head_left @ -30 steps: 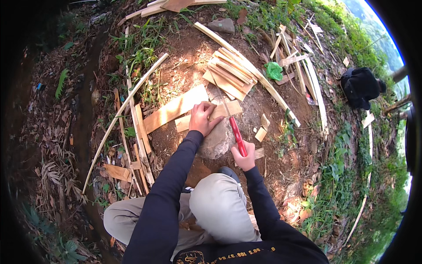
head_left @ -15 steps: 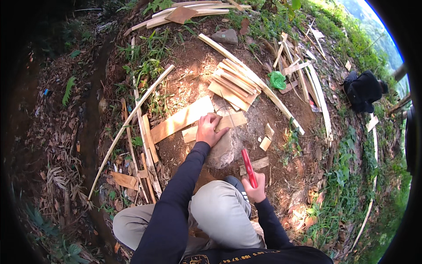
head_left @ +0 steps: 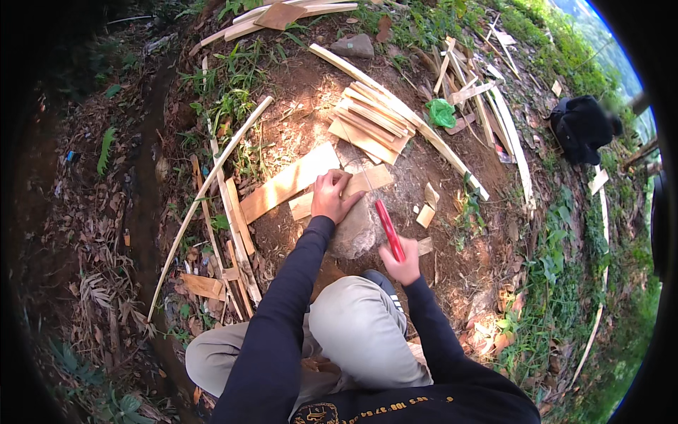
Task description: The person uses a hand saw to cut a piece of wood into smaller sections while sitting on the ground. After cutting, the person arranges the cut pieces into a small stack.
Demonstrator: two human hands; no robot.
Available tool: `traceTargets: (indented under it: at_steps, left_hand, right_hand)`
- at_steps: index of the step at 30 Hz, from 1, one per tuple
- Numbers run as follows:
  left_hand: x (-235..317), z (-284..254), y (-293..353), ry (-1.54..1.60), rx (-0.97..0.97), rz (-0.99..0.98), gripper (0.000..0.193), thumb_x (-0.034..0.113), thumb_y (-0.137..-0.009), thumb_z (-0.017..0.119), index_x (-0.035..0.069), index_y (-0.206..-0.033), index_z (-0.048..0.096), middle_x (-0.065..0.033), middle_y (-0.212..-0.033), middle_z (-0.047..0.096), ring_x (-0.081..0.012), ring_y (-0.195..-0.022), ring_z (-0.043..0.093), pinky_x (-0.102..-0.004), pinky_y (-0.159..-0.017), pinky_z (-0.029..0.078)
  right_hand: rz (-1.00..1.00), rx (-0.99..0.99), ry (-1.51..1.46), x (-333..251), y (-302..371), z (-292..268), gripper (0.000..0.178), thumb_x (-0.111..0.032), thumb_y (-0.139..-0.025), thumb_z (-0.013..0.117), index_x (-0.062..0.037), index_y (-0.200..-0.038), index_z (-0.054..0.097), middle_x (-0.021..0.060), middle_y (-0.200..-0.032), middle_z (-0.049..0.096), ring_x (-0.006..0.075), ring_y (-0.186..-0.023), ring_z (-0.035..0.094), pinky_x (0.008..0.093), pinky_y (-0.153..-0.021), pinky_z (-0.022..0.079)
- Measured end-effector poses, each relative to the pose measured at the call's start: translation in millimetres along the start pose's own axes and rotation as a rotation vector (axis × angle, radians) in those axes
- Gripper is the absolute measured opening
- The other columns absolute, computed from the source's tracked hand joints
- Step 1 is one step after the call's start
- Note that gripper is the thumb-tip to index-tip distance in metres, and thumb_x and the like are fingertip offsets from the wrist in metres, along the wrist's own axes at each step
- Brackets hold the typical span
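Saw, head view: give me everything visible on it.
The saw has a long, glossy red handle and a thin, metal-looking blade, seen nearly edge-on. The right hand grips the handle's near end. The handle slants away from the person and slightly left; the blade carries on across the board, to the right of the left hand. The blade appears to meet the board, but cut depth can't be told. Teeth and tip are too fine to make out.

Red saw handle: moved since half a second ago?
Yes. Judged against the stone under the board, the red saw handle has shifted forward, away from the person and closer to the board.
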State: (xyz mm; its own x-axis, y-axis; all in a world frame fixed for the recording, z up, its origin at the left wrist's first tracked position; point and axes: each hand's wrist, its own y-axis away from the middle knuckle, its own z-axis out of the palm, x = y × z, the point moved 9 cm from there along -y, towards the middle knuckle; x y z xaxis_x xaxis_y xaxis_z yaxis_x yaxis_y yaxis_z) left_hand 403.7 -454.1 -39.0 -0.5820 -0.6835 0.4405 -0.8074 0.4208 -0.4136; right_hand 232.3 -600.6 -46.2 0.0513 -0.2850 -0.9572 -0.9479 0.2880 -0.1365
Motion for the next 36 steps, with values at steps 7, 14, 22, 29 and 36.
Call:
traceTargets:
  at_steps: [7,14,22,29,36]
  left_hand:
    - [6.3,10.0,-4.1,-0.011,-0.021,-0.008,0.048,0.042,-0.078,0.082,0.009,-0.112,0.074,-0.0089,-0.108,0.063,-0.0307,-0.102,0.055,-0.0424,-0.094,0.047]
    - [0.8,-1.7,-3.0,-0.031,0.028,0.044,0.048,0.042,-0.078,0.082,0.009,-0.112,0.074,-0.0085,-0.108,0.063,-0.0307,-0.103,0.054,-0.0439,-0.095,0.046]
    - [2.2,-1.0,0.0,-0.067,0.031,0.065,0.052,0.045,-0.078,0.081,0.009,-0.115,0.073,-0.0107,-0.109,0.063,-0.0314,-0.102,0.055,-0.0426,-0.096,0.046]
    - [0.4,-0.6,-1.8,-0.033,0.0,0.009,0.05,0.042,-0.077,0.082,0.008,-0.113,0.073,-0.0089,-0.108,0.064,-0.0301,-0.101,0.056,-0.0421,-0.095,0.046]
    - [2.5,2.1,-6.2,0.017,0.023,0.013,0.05,0.041,-0.078,0.081,0.006,-0.113,0.073,-0.0094,-0.105,0.064,-0.0306,-0.098,0.056,-0.0427,-0.093,0.047]
  right_hand:
    - [-0.016,0.045,-0.012,15.4,-17.6,-1.8,0.025,-0.011,-0.077,0.068,-0.0031,-0.062,0.05,0.0086,-0.05,0.042,0.0153,-0.043,0.044,0.0358,-0.047,0.036]
    - [-0.049,-0.003,0.021,-7.3,27.2,-17.0,0.021,-0.008,-0.078,0.065,-0.0016,-0.062,0.052,0.0079,-0.049,0.041,0.0122,-0.043,0.045,0.0341,-0.046,0.036]
    - [0.034,-0.014,-0.054,-1.4,49.7,-21.4,0.016,-0.009,-0.078,0.066,-0.0034,-0.068,0.055,0.0054,-0.049,0.042,0.0114,-0.044,0.045,0.0334,-0.047,0.035]
    - [0.045,-0.018,0.029,16.8,19.3,-3.5,0.022,-0.009,-0.079,0.067,-0.0028,-0.064,0.053,0.0087,-0.048,0.044,0.0145,-0.042,0.046,0.034,-0.046,0.037]
    - [-0.201,0.117,0.074,-4.7,-29.5,6.5,0.02,-0.006,-0.081,0.067,-0.0017,-0.068,0.052,0.0025,-0.051,0.04,0.0058,-0.049,0.042,0.0288,-0.047,0.033]
